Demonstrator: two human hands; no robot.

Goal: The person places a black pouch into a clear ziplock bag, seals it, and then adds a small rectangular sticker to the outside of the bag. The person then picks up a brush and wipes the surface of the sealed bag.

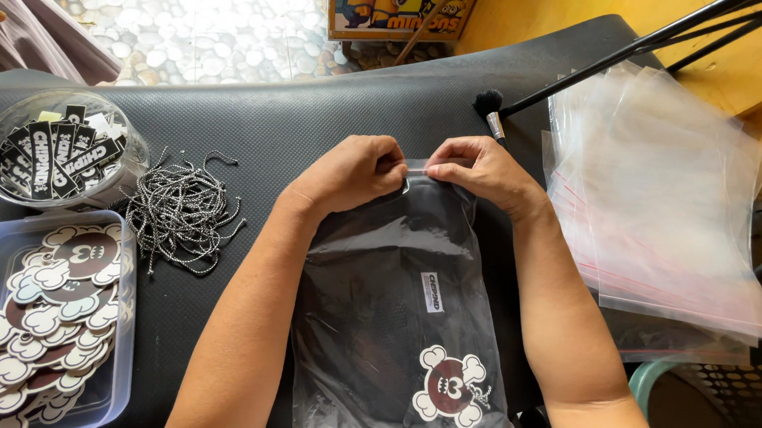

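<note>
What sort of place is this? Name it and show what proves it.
Likely a small clothing packing station: hands press a bagged garment shut, beside a stack of empty bags, a tray of tags and cords.

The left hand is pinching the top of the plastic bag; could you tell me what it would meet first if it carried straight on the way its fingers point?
The left hand points rightward, so it would almost at once meet the right hand, pinching the same bag edge.

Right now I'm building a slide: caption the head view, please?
Both hands, left hand and right hand, pinch the top edge of a clear bag holding dark fabric.
</note>
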